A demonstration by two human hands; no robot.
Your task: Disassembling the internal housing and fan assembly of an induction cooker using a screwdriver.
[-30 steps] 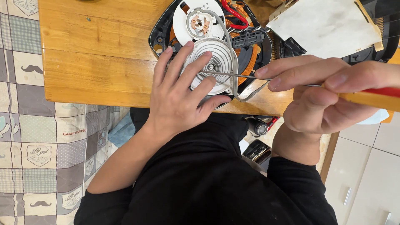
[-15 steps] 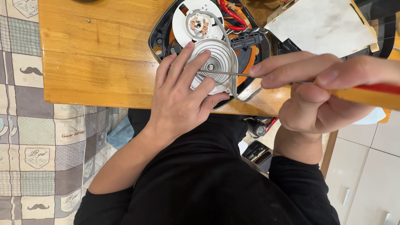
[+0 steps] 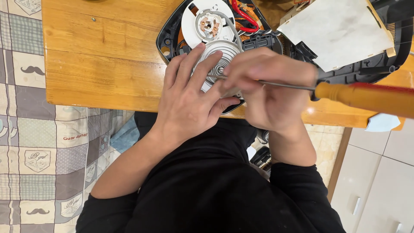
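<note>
While the left hand point(image 3: 189, 101) presses flat on a ribbed metal disc point(image 3: 217, 58), nothing is grasped.
At the wooden table's point(image 3: 99, 56) near edge, the right hand point(image 3: 269, 92) grips an orange-handled screwdriver point(image 3: 362, 96).

Honey-brown wooden desk point(image 3: 99, 64), silver ridged disc point(image 3: 217, 54), orange-and-red screwdriver handle point(image 3: 366, 97), white round plate point(image 3: 189, 21), red wires point(image 3: 243, 15), grey-and-cream patchwork cloth point(image 3: 34, 155) with moustache motifs at left

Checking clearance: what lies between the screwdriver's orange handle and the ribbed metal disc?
In the head view, the right hand, gripping the bare steel shaft that runs from orange handle to ribbed metal disc.
</note>
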